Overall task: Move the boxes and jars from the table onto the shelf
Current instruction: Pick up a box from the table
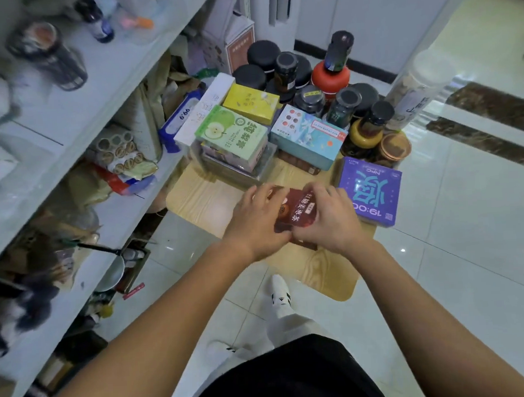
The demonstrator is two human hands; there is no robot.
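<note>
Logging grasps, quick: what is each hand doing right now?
Left hand: grips the left side of the dark red cardboard box.
Right hand: grips the same box's right side.

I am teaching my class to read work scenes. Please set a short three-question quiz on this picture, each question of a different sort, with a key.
1. True or false: the left hand and right hand both grip the dark red box.
2. Where does the purple box lie relative to the dark red box? A. to the person's right B. to the person's left C. stacked on it
3. Fill in: the box showing an apple is ___ in colour.
Key: 1 true; 2 A; 3 green.
</note>
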